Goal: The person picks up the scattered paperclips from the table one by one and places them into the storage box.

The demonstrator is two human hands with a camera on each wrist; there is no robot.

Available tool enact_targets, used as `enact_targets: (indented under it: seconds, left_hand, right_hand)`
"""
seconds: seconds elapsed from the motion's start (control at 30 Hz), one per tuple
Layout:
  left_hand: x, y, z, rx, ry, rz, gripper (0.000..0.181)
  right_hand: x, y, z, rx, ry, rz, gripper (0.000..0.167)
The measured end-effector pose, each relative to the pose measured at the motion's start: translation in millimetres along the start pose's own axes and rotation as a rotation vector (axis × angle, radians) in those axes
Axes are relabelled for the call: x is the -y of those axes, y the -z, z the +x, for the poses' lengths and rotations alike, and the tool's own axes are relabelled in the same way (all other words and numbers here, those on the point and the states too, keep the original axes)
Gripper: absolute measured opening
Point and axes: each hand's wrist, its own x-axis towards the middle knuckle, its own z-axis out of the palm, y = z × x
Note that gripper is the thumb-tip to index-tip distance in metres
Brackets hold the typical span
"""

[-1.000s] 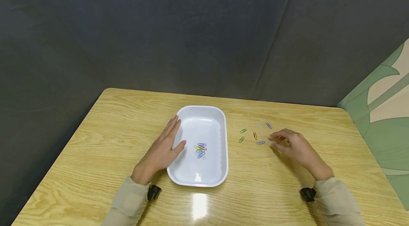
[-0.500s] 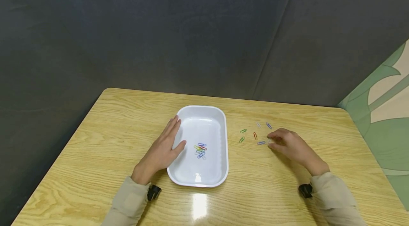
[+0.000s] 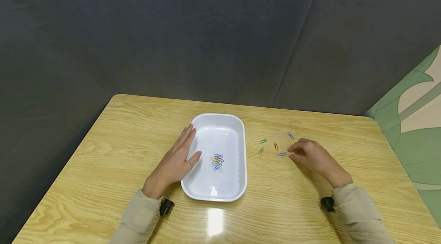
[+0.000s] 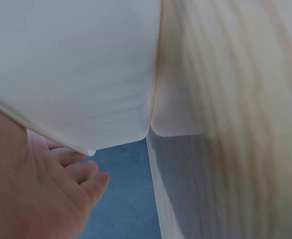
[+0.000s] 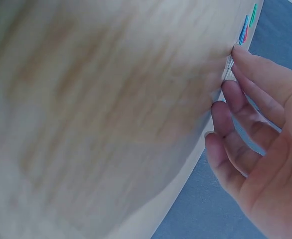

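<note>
A white tray point(image 3: 234, 182) stands on the table, and several coloured paper clips point(image 3: 217, 162) lie in a small heap inside it. My left hand point(image 3: 173, 163) rests along the tray's left rim, fingers extended and thumb over the inside; in the left wrist view its fingers touch the tray wall point(image 4: 86, 74). To the right of the tray, my right hand point(image 3: 315, 158) pinches a pale, whitish paper clip point(image 5: 227, 67) between thumb and fingertips at the table surface. Just left of those fingertips lies a blue paper clip point(image 3: 282, 154).
Other loose clips lie between tray and right hand: a red clip point(image 3: 276, 146), a green clip point(image 3: 263, 141), another green clip point(image 3: 261, 151), a white clip point(image 3: 279, 135) and a second blue clip point(image 3: 291, 135). A dark curtain point(image 3: 206, 37) hangs behind the wooden table point(image 3: 103, 152).
My right hand has shifted slightly left, and its thumb and fingertips have closed on the whitish paper clip. The left hand has stayed at the tray's rim.
</note>
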Motion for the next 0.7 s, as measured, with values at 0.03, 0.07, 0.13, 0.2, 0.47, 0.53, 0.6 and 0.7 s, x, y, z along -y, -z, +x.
enact_targets:
  seconds: [0.03,0.07,0.13,0.2,0.47,0.53,0.6,0.7]
  left_hand:
    - [0.0,0.0,0.2,-0.002,-0.002,0.001,0.072]
    - [0.0,-0.1,0.3,-0.003,-0.003,0.003,0.072]
    - [-0.1,0.0,0.5,-0.005,-0.005,0.003,0.073]
    - [-0.2,0.2,0.7,-0.005,-0.006,0.003,0.073]
    - [0.0,0.4,0.8,-0.002,0.001,0.006,0.073]
    - [0.1,0.3,1.0,-0.003,-0.001,0.004,0.073]
    - [0.2,0.1,1.2,-0.003,-0.001,0.003,0.073]
    - [0.3,-0.1,1.6,-0.001,-0.001,0.003,0.073]
  right_hand:
    - [0.3,-0.1,0.5,0.005,-0.006,0.005,0.01]
    - [0.2,-0.2,1.0,0.01,-0.011,0.01,0.009]
    - [0.5,0.0,1.8,0.022,-0.021,0.016,0.006]
    - [0.4,0.2,2.5,0.037,-0.026,0.016,0.005]
    - [-1.9,-0.6,3.7,0.112,-0.024,0.037,0.005]
    - [-2.1,-0.8,3.6,0.124,-0.013,0.042,0.005]
    - [-1.4,-0.7,3.6,0.133,-0.014,0.047,0.005]
    - [-1.0,-0.5,3.4,0.141,-0.019,0.053,0.006]
